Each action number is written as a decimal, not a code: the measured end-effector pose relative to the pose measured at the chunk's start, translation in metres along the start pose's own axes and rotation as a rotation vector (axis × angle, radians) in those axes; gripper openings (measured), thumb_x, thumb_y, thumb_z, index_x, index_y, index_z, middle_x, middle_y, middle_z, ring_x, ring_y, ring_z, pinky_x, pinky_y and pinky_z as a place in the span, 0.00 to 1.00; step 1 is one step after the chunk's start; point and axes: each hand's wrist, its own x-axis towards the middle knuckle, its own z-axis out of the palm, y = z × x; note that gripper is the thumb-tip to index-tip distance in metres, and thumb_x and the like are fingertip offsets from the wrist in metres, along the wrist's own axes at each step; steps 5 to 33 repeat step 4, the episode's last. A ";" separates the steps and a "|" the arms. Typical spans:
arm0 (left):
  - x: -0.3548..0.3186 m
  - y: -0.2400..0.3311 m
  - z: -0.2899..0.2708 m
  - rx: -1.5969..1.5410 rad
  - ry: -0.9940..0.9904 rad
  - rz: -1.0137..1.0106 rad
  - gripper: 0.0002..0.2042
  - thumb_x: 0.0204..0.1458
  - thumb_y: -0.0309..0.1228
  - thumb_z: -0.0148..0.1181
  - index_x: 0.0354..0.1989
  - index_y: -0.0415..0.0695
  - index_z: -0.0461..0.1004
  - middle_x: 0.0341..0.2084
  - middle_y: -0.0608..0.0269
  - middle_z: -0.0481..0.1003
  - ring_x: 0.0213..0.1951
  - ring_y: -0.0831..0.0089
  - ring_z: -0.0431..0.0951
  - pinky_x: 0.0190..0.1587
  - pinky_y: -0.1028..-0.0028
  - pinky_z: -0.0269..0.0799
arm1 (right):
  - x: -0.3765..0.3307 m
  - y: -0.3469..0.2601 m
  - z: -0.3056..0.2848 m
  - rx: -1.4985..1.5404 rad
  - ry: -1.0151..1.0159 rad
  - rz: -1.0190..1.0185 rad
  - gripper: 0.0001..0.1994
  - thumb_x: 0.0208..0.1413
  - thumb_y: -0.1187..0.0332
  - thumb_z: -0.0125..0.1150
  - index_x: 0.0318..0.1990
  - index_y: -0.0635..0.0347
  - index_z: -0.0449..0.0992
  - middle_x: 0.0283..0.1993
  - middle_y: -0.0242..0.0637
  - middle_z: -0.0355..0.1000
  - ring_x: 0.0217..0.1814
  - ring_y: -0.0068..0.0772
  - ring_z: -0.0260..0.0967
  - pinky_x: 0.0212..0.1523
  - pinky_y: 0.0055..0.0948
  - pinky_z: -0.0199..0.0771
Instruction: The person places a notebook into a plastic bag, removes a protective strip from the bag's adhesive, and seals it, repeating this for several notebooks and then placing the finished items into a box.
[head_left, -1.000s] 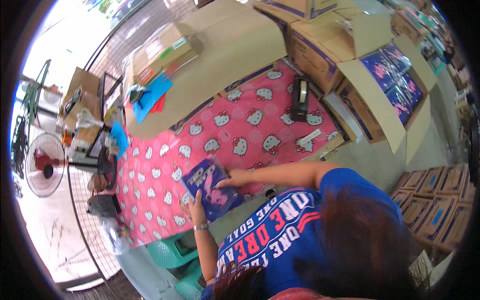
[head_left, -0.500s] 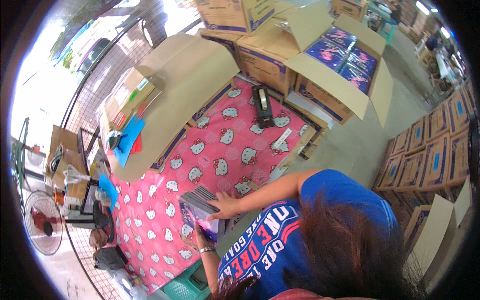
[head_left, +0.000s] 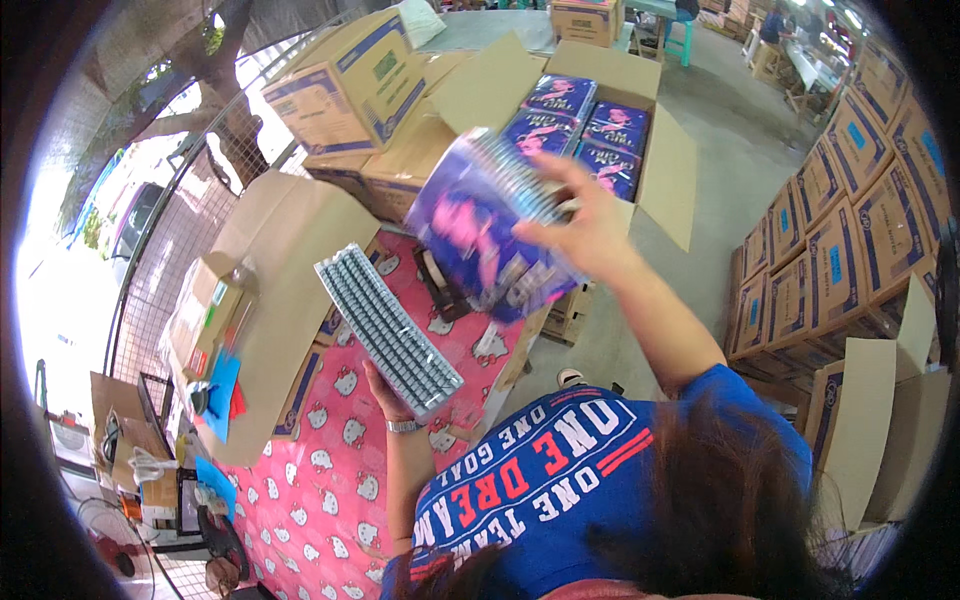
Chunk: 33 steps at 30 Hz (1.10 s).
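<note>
In my right hand (head_left: 588, 218) is a stack of spiral notebooks (head_left: 470, 232) with purple covers and pink figures. It is raised and tilted over the far side of the table, blurred by motion. My left hand (head_left: 385, 392) grips a second stack of spiral notebooks (head_left: 385, 325) from below, wire spines facing up, above the pink table cover (head_left: 330, 480). The two stacks are apart. Just beyond the right-hand stack stands an open carton (head_left: 668, 205) with rows of similar purple notebooks inside. A black tape dispenser (head_left: 432, 285) is partly hidden behind the raised stack.
Closed cartons (head_left: 350, 80) are piled at the back. Tall carton stacks (head_left: 815, 230) line the right, beside an opened carton (head_left: 870, 420). A brown cardboard sheet (head_left: 290, 230) covers the table's far left. A wire mesh fence (head_left: 180, 200) runs along the left.
Both hands have lifted notebooks off the table and drawn apart. My right hand has swung far toward the open carton with one stack; my left holds another. The view has shifted right.
</note>
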 end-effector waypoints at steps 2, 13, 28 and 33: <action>0.028 -0.017 0.027 0.027 -0.102 -0.032 0.37 0.50 0.59 0.52 0.60 0.41 0.61 0.51 0.56 0.71 0.47 0.59 0.76 0.49 0.60 0.74 | 0.032 0.048 -0.053 -0.015 0.218 -0.001 0.34 0.37 0.70 0.73 0.56 0.57 0.66 0.48 0.40 0.72 0.49 0.33 0.70 0.51 0.32 0.69; 0.054 -0.032 0.047 0.095 -0.141 -0.053 0.39 0.47 0.60 0.54 0.61 0.43 0.60 0.52 0.55 0.70 0.49 0.58 0.74 0.51 0.59 0.72 | 0.059 0.068 -0.090 0.353 0.270 0.236 0.29 0.43 0.74 0.68 0.56 0.53 0.67 0.50 0.41 0.71 0.58 0.46 0.66 0.51 0.41 0.72; 0.054 -0.032 0.047 0.095 -0.141 -0.053 0.39 0.47 0.60 0.54 0.61 0.43 0.60 0.52 0.55 0.70 0.49 0.58 0.74 0.51 0.59 0.72 | 0.059 0.068 -0.090 0.353 0.270 0.236 0.29 0.43 0.74 0.68 0.56 0.53 0.67 0.50 0.41 0.71 0.58 0.46 0.66 0.51 0.41 0.72; 0.054 -0.032 0.047 0.095 -0.141 -0.053 0.39 0.47 0.60 0.54 0.61 0.43 0.60 0.52 0.55 0.70 0.49 0.58 0.74 0.51 0.59 0.72 | 0.059 0.068 -0.090 0.353 0.270 0.236 0.29 0.43 0.74 0.68 0.56 0.53 0.67 0.50 0.41 0.71 0.58 0.46 0.66 0.51 0.41 0.72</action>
